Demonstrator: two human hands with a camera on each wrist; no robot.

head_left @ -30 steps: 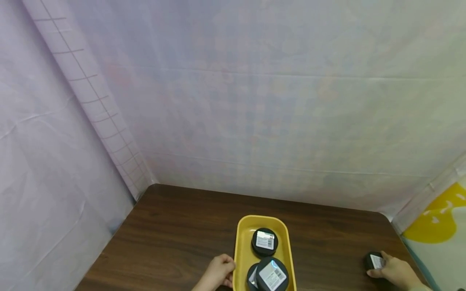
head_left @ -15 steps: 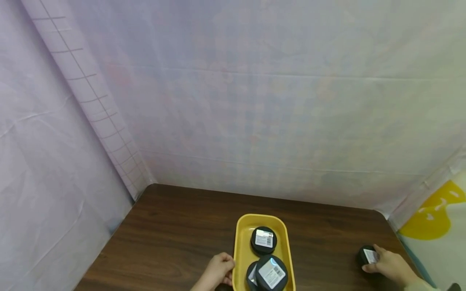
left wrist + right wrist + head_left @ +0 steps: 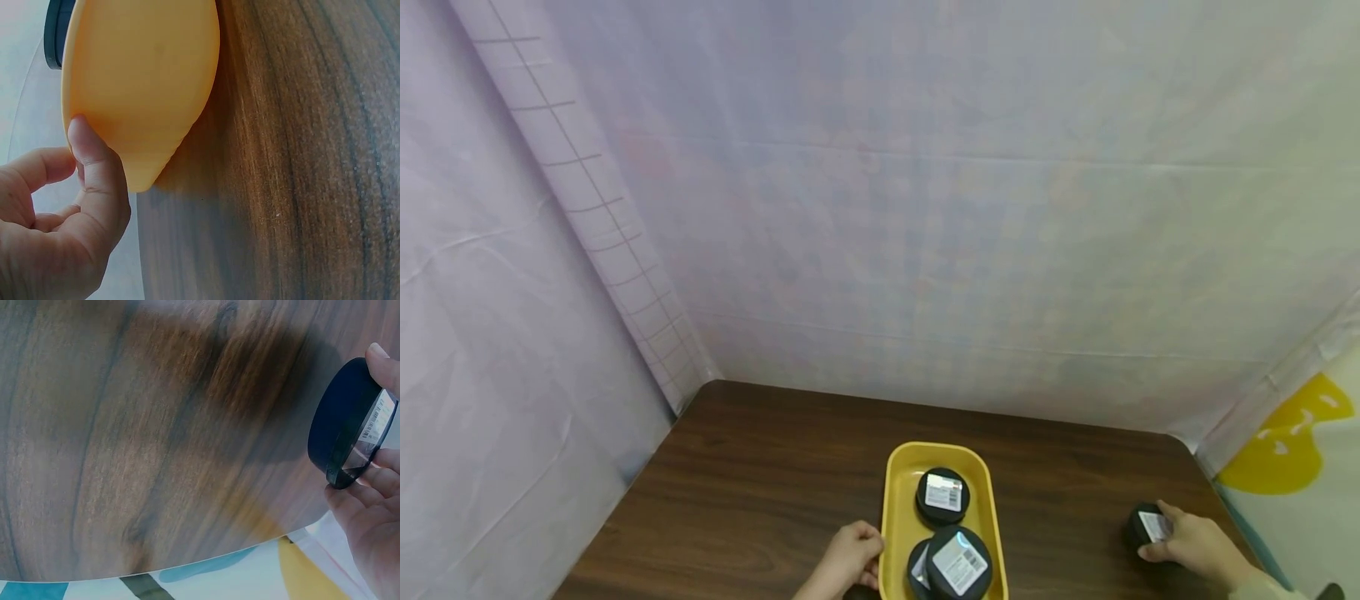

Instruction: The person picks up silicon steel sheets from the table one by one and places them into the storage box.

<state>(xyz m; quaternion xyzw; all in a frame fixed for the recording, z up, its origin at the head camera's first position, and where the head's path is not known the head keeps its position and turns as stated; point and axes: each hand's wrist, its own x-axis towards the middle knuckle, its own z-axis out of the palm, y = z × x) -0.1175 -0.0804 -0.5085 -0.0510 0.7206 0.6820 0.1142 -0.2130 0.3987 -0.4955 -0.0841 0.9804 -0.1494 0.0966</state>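
My left hand (image 3: 844, 560) pinches the near left rim of a yellow tray (image 3: 936, 447). In the left wrist view, the thumb presses the outer wall of the tray (image 3: 150, 81), with the index finger at its edge. Three black round tubs with white barcode labels are in the tray. One tub (image 3: 943, 497) sits towards the far end; nearer, a tub (image 3: 959, 563) partly covers another tub (image 3: 919, 570). Far to the right, my right hand (image 3: 1198, 546) grips another black round tub (image 3: 337, 419) by its sides, thumb opposite the fingers, label facing up, close over the table.
The dark wood-grain table (image 3: 760, 467) extends to both sides of the tray. Pale patterned cloth (image 3: 925, 250) hangs behind it and at its left side. A cloth with a yellow shape (image 3: 1277, 458) borders the right edge.
My right hand has moved a little to the left across the table with the black tub in its grip. The left hand and the tray have stayed in place.
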